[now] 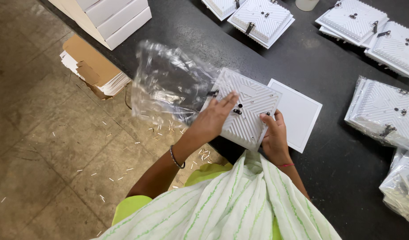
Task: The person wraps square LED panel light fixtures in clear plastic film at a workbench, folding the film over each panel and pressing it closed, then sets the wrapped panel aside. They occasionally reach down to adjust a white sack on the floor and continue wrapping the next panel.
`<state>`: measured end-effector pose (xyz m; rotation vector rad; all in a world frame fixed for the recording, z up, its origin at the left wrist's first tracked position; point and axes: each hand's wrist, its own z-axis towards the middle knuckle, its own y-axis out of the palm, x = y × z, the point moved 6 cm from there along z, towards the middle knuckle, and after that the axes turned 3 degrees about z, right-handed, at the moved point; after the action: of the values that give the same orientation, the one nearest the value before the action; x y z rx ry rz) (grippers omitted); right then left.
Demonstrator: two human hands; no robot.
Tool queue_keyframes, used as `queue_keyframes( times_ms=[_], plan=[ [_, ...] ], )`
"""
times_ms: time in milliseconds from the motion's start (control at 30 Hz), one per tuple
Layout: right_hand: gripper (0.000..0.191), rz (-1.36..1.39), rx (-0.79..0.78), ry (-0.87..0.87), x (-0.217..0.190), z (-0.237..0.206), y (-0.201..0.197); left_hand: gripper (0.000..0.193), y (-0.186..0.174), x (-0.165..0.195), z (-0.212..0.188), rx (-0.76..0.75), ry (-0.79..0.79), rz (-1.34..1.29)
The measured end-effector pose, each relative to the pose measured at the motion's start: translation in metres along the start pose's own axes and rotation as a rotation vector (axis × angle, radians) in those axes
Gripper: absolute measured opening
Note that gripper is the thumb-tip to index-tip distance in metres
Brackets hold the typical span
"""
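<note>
— Hands first: where are yours on the piece?

— Your left hand (pixel 213 119) lies flat on the ribbed back of the square white panel light (pixel 245 109), fingers stretched out and close together, pressing down rather than curling round anything. Your right hand (pixel 273 133) has the panel's near right edge, thumb on top and the fingers tucked underneath, so you cannot see how far they are closed.

— And where is the panel itself?

— You hold it tilted above the near edge of the black table (pixel 302 58), ribbed side up, its small black spring clips in view. Its far left corner meets the mouth of a clear plastic bag (pixel 169 82), which hangs crumpled out over the floor; whether the corner is already inside the bag is not clear. Just to your right, a flat white square plate (pixel 298 111) lies on the table, partly under the panel.

— What else sits around you?

— More ribbed panels (pixel 262 15) lie bare at the far side of the table, bagged panels (pixel 382 111) are stacked at your right, white cartons (pixel 111 18) stand at the far left, and a cardboard stack (pixel 91 66) rests on the littered floor.
</note>
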<state>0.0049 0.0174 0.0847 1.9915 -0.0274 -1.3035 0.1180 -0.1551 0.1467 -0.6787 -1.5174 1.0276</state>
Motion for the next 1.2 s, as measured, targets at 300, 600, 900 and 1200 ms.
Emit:
queue_keyframes(
  times_ms=[300, 600, 900, 1200],
  plan=[
    [0.058, -0.135, -0.131, 0.041, 0.003, -0.009, 0.002, 0.083, -0.018, -0.012, 0.007, 0.152, 0.117, 0.019],
    [0.053, 0.096, 0.014, 0.095, 0.010, -0.005, 0.008, 0.079, -0.034, -0.012, -0.015, 0.044, 0.113, -0.076],
    [0.057, -0.135, -0.106, 0.021, 0.006, -0.006, 0.024, 0.077, -0.031, -0.009, 0.000, 0.087, 0.129, -0.100],
    [0.050, 0.044, 0.049, 0.028, 0.011, 0.001, 0.027, 0.082, -0.032, -0.025, -0.012, 0.012, 0.128, -0.114]
  ],
)
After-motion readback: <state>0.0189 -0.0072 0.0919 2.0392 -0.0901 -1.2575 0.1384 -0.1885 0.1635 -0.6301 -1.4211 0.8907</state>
